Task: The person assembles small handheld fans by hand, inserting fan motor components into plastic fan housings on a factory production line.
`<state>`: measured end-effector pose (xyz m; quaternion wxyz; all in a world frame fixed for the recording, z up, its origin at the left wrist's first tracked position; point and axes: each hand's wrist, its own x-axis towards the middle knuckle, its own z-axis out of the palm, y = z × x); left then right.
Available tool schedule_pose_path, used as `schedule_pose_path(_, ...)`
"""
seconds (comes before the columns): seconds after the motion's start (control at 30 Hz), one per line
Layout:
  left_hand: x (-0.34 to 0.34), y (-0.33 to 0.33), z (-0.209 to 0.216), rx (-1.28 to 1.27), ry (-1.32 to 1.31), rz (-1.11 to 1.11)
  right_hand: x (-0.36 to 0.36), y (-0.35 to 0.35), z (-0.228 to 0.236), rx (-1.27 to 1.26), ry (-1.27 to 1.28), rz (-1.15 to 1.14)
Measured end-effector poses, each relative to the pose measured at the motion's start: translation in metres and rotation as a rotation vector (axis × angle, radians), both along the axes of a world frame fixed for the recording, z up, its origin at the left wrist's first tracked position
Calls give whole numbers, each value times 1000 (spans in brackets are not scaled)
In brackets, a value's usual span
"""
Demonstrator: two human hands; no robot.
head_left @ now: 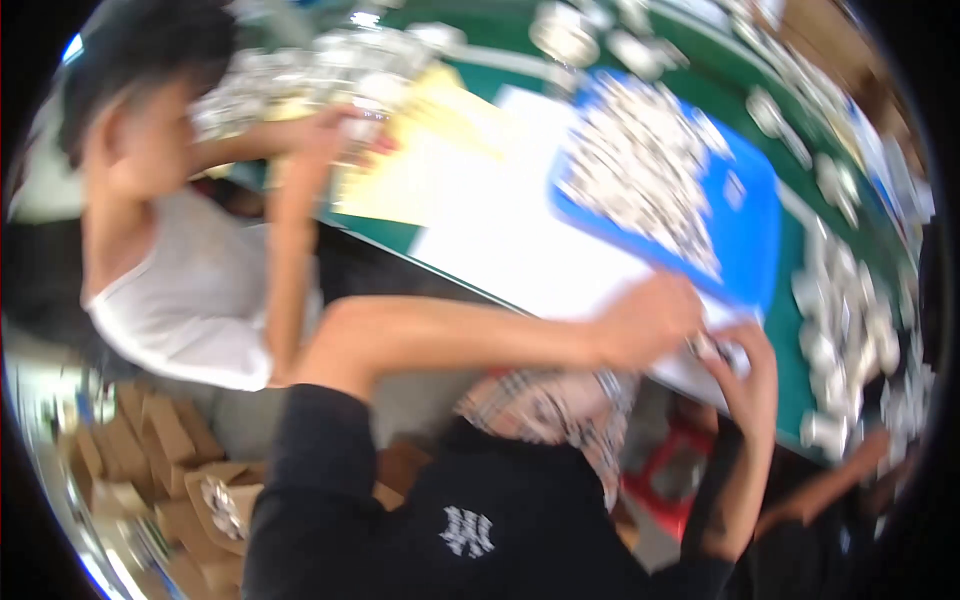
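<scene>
My left hand (655, 312) is closed, its fingers bent down against my right hand at the near edge of the table. Whatever it pinches, if anything, is hidden by the fingers. My right hand (748, 372) curls its thumb and fingers round a small white and dark part (714, 350), too blurred to name more exactly. Both hands work just in front of a blue tray (768, 245). Many small whitish pieces (640, 160) are heaped in that tray. Under the hands and tray lies a white sheet (510, 240).
On the left a co-worker (190, 290) handles a white item over yellow sheets (450, 150). White parts (850, 330) cluster on the green table (800, 385) at right; another person's arm (830, 480) reaches in there. A red stool (665, 480) and cardboard boxes (150, 440) stand below.
</scene>
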<state>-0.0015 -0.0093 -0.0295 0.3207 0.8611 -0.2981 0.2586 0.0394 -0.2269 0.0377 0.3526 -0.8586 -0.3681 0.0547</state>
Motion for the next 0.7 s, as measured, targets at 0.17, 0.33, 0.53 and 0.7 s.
schedule_pose_path(0.17,-23,-23,29,58,264,-13,-19,-25,-19,-17,295,129)
schedule_pose_path(0.33,-18,-22,21,253,405,130,-29,-4,-40,-64,-81,124)
schedule_pose_path(0.53,-6,-15,7,114,346,123,-20,-2,-65,71,-108,17)
schedule_pose_path(0.7,-2,-18,8,89,390,76,-11,-11,-62,-15,37,1)
